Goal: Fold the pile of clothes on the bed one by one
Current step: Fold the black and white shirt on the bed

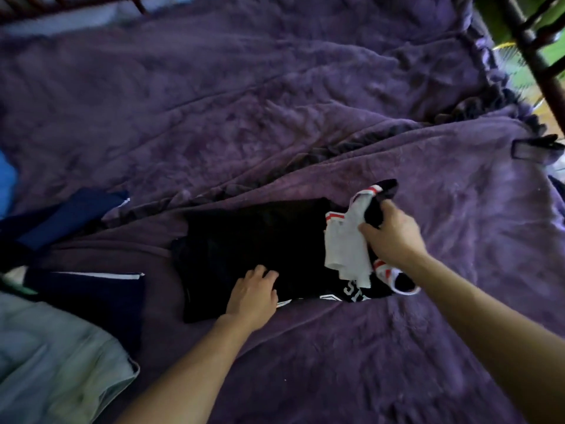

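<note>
Pinning the black jersey (253, 240) at centre frame, your left hand (255, 293) lies flat with fingers spread, gripping nothing. Your right hand (393, 237) clenches its bunched white-and-red sleeve (345, 243). Pull too hard and the slippery fabric may slide on the purple blanket (275, 102), undoing the fold.

A single head-worn wide-angle view looks forward and steeply down onto the bed (305, 87), close enough that both forearms enter from 6 o'clock. The purple cover fills most of the picture; the dark wooden bed frame (538, 56) crosses the corner at 2 o'clock.
</note>
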Demonstrator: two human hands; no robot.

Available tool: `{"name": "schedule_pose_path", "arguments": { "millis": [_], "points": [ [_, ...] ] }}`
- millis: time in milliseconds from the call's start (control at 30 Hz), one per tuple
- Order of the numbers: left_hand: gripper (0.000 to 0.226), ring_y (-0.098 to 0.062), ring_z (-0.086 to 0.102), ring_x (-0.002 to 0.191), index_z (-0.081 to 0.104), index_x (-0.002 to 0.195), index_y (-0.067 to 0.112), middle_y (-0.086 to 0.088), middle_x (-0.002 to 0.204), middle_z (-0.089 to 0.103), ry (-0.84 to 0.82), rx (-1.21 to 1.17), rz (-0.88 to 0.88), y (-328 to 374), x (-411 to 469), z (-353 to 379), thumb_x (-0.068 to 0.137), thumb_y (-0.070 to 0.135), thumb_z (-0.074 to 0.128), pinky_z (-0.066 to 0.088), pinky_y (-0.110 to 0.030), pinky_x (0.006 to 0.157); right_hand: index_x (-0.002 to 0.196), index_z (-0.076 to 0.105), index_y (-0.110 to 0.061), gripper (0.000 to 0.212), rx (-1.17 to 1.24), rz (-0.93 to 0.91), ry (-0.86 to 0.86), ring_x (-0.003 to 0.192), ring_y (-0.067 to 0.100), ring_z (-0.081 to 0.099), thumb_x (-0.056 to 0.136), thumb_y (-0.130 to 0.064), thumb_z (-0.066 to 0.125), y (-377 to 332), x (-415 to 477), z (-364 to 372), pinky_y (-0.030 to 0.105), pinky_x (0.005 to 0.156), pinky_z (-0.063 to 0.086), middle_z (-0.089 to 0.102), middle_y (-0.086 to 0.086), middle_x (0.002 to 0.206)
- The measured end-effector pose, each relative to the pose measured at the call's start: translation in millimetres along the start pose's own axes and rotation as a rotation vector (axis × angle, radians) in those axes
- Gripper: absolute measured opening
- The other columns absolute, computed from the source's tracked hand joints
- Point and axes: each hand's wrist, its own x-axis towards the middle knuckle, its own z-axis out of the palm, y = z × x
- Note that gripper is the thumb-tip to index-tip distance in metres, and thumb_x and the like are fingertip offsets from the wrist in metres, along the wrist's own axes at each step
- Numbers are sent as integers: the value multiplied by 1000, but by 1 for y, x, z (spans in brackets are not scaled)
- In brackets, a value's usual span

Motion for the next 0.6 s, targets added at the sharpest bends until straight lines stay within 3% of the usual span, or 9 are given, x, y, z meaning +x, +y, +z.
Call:
{"name": "schedule_pose_path", "arguments": {
  "millis": [67, 133, 200, 300, 367, 433, 500, 533, 600],
  "points": [
    [41, -19, 47, 116, 44, 138, 23, 0, 133, 45, 7, -38, -63, -21, -15, 0, 97, 29, 44, 43, -34, 96, 101, 44, -15, 31, -32, 5, -75, 95, 43, 61, 83, -33, 60, -41, 1, 41, 40, 73, 45, 64, 23, 100],
    [40, -20, 48, 116, 45, 136, 22, -1, 131, 45, 5, -46, -106, -39, -26, 3, 96, 29, 45, 43, -35, 95, 99, 38, -16, 29, -97, 4, -181, 98, 43, 60, 83, -28, 58, -69, 2, 87, 38, 72, 41, 63, 22, 105],
    [40, -22, 49, 116, 46, 135, 22, -2, 131, 46, -1, -66, -131, -53, -34, 9, 96, 29, 46, 44, -36, 94, 104, 39, -17, 32, -164, 2, -352, 104, 40, 59, 83, -30, 59, -81, -1, 128, 36, 74, 40, 62, 19, 113],
    [40, -22, 48, 117, 46, 135, 21, -2, 130, 46, 23, -112, -128, -66, -38, 15, 96, 29, 47, 44, -36, 94, 137, 42, -15, 63, -46, 92, -613, 109, 32, 59, 84, -37, 66, -80, -7, 161, 30, 81, 47, 60, 12, 124],
    [41, -22, 47, 118, 45, 136, 21, -2, 132, 44, 66, -132, -98, -66, -36, 18, 96, 28, 47, 44, -37, 95, 135, 51, -16, 58, 144, 117, -503, 98, 25, 64, 83, -35, 70, -71, -10, 156, 32, 81, 52, 67, 8, 113],
    [44, -23, 44, 121, 42, 139, 21, -4, 138, 39, 115, -114, -25, -61, -31, 20, 96, 27, 46, 43, -38, 98, 117, 64, -21, 37, 195, 79, -171, 92, 22, 66, 82, -32, 68, -53, -8, 137, 33, 82, 52, 72, 3, 102],
    [46, -26, 39, 126, 40, 141, 22, -7, 147, 31, 172, -62, 88, -50, -20, 22, 95, 24, 47, 40, -41, 100, 110, 64, -24, 32, 105, 94, 112, 98, 26, 64, 80, -34, 66, -27, 1, 114, 35, 83, 48, 69, 3, 106],
    [47, -28, 37, 128, 39, 140, 22, -8, 150, 27, 198, -32, 146, -44, -11, 22, 94, 22, 48, 40, -42, 99, 112, 62, -24, 35, 68, 123, 159, 102, 28, 62, 79, -35, 68, -15, 6, 105, 36, 84, 47, 65, 5, 110],
    [49, -29, 31, 133, 36, 143, 24, -8, 154, 20, 195, 32, 229, -33, 9, 25, 95, 22, 47, 40, -43, 98, 119, 57, -18, 48, 97, 228, 67, 102, 26, 61, 78, -37, 74, 5, 14, 98, 35, 85, 46, 63, 5, 110]
  ]
}}
